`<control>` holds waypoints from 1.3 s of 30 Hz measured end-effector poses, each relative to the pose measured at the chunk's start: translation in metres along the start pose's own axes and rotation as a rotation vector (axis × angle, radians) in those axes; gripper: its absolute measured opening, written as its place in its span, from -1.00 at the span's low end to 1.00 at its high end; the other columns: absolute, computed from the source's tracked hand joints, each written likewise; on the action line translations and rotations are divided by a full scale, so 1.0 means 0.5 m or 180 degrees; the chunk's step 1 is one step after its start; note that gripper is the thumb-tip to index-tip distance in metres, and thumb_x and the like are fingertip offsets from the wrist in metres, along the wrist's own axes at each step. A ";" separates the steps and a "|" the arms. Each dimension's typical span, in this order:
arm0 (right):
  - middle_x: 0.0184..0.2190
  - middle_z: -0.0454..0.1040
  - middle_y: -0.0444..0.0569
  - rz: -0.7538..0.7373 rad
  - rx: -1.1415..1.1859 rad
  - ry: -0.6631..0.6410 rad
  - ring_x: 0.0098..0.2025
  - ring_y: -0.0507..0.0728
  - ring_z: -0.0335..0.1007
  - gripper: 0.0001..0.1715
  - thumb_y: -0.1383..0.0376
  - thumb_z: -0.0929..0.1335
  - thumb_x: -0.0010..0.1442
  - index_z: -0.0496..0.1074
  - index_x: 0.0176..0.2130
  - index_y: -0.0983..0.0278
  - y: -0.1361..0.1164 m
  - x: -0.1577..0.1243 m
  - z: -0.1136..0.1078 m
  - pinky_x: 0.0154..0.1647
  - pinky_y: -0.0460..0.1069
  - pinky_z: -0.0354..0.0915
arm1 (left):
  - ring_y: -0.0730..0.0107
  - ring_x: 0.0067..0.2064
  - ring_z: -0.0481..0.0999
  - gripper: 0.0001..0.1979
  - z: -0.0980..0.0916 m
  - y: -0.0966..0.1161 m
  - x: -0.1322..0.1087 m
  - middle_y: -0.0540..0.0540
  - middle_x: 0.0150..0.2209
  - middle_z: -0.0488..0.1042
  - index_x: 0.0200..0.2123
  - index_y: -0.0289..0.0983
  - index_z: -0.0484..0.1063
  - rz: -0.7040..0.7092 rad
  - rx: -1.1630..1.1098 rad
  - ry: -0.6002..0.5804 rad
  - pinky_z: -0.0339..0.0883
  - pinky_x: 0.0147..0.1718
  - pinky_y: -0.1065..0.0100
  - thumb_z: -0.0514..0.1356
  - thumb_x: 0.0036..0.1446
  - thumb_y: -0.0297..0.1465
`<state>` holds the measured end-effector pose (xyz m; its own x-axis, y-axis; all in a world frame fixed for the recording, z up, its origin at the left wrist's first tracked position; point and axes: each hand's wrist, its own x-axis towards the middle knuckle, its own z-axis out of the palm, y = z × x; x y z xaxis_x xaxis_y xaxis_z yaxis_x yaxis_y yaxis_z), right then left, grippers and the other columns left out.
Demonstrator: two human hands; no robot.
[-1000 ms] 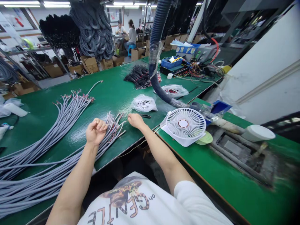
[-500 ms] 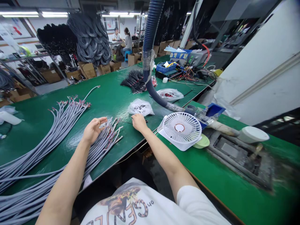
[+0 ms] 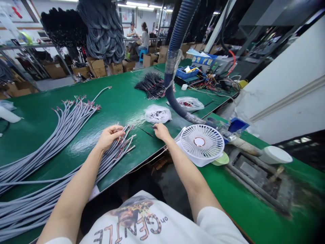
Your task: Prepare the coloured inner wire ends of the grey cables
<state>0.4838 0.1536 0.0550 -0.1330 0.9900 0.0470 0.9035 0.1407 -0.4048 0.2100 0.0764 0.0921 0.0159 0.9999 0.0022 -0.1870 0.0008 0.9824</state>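
My left hand (image 3: 111, 136) is over the stripped ends of a bundle of grey cables (image 3: 111, 162), its fingers bent together. Whatever is between those fingertips is hidden. Pinched in my right hand (image 3: 161, 131) is the end of a small dark thing (image 3: 152, 127), too small to name. Between the hands a thin black rod or wire (image 3: 144, 131) lies on the green table. Just beyond my right hand sits a clear plastic bag (image 3: 157, 114) of small black pieces.
A second grey cable bundle (image 3: 63, 128) lies to the left. Black wires (image 3: 151, 85) are heaped farther back. A ribbed hose (image 3: 175, 51) hangs down beside another bag (image 3: 190, 103). On the right stand a white fan (image 3: 202, 144) and a white cup (image 3: 276, 155). Two people sit far behind.
My left hand has come down onto the cable ends, its fingers closing. My right hand is now apart from the black rod or wire. The view has shifted slightly.
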 end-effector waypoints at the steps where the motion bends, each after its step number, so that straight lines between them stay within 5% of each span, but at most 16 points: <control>1: -0.10 0.45 0.16 -0.0020 0.0027 0.0067 -0.04 0.22 0.37 -0.72 0.40 0.22 0.19 0.42 -0.14 0.32 -0.001 -0.010 -0.009 -0.06 0.07 0.26 | 0.53 -0.59 0.39 -0.68 0.001 -0.003 -0.001 -0.10 -0.52 0.53 -0.40 -0.34 0.53 0.0010 0.0038 0.0049 0.19 -0.66 0.53 0.45 -0.27 -0.32; 4: -0.18 0.48 0.06 -0.0184 0.0705 0.0150 -0.18 0.10 0.44 -0.75 0.34 0.16 0.23 0.31 -0.12 0.29 -0.023 -0.057 -0.035 -0.19 0.00 0.33 | 0.56 -0.62 0.31 -0.69 0.007 -0.010 -0.011 -0.08 -0.57 0.50 -0.44 -0.33 0.56 0.0043 0.0085 0.0094 0.10 -0.68 0.53 0.43 -0.24 -0.23; 5: -0.24 0.50 0.02 -0.0256 0.1480 0.0108 -0.29 0.06 0.45 -0.78 0.32 0.16 0.24 0.27 -0.13 0.28 -0.038 -0.078 -0.041 -0.30 -0.03 0.35 | 0.57 -0.63 0.29 -0.68 0.010 -0.010 -0.016 -0.07 -0.58 0.48 -0.44 -0.32 0.57 0.0043 0.0099 0.0082 0.07 -0.68 0.53 0.42 -0.22 -0.20; 7: -0.38 0.49 -0.09 -0.0451 0.2988 -0.0183 -0.46 0.02 0.42 -0.82 0.23 0.22 0.21 0.23 -0.17 0.24 -0.076 -0.123 -0.046 -0.45 -0.06 0.33 | 0.59 -0.64 0.24 -0.68 0.016 -0.008 -0.028 -0.05 -0.60 0.45 -0.43 -0.31 0.58 0.0000 0.0183 0.0011 0.02 -0.68 0.52 0.39 -0.17 -0.16; 10: -0.55 0.38 -0.23 -0.0446 0.3798 -0.0640 -0.63 -0.05 0.28 -0.74 0.15 0.31 0.18 0.28 -0.17 0.23 -0.139 -0.182 -0.041 -0.63 -0.14 0.22 | 0.59 -0.64 0.18 -0.67 0.024 -0.002 -0.044 -0.02 -0.65 0.37 -0.44 -0.31 0.58 -0.0023 0.0372 -0.0192 -0.01 -0.67 0.50 0.35 -0.10 -0.14; 19: -0.64 0.30 -0.29 -0.0297 0.3670 -0.0953 -0.75 -0.14 0.11 -0.73 0.14 0.31 0.21 0.37 -0.21 0.29 -0.198 -0.216 -0.020 -0.72 -0.20 0.03 | 0.59 -0.58 0.07 -0.62 0.015 0.008 -0.056 0.06 -0.63 0.16 -0.39 -0.38 0.49 0.0124 0.1038 -0.0871 -0.05 -0.60 0.48 0.16 0.15 -0.14; 28: -0.64 0.30 -0.28 -0.0277 0.3654 -0.0969 -0.75 -0.15 0.11 -0.74 0.15 0.31 0.22 0.38 -0.20 0.30 -0.203 -0.213 -0.020 -0.73 -0.21 0.02 | 0.58 -0.55 0.03 -0.59 0.015 0.013 -0.057 0.07 -0.60 0.11 -0.41 -0.39 0.44 0.0146 0.1148 -0.0942 -0.09 -0.58 0.47 0.11 0.16 -0.13; 36: -0.65 0.28 -0.28 -0.0246 0.3820 -0.0838 -0.75 -0.14 0.09 -0.75 0.16 0.32 0.21 0.38 -0.22 0.30 -0.212 -0.217 -0.006 -0.73 -0.19 0.03 | 0.57 -0.55 0.06 -0.57 0.017 0.021 -0.056 0.06 -0.59 0.16 -0.41 -0.39 0.46 0.0178 0.1164 -0.0969 -0.05 -0.58 0.47 0.11 0.13 -0.10; 39: -0.65 0.24 -0.29 -0.0225 0.4065 -0.0366 -0.75 -0.14 0.06 -0.79 0.16 0.32 0.22 0.36 -0.24 0.27 -0.211 -0.207 -0.013 -0.73 -0.19 0.02 | 0.58 -0.57 0.08 -0.59 0.020 0.012 -0.056 0.05 -0.60 0.19 -0.41 -0.39 0.46 0.0090 0.1262 -0.1141 -0.04 -0.59 0.48 0.10 0.14 -0.12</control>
<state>0.4050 0.0363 0.0986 -0.2565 0.9652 0.0512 -0.1279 0.0186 -0.9916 0.2184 0.0482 0.0999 0.3637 0.9312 0.0253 0.1922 -0.1016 0.9761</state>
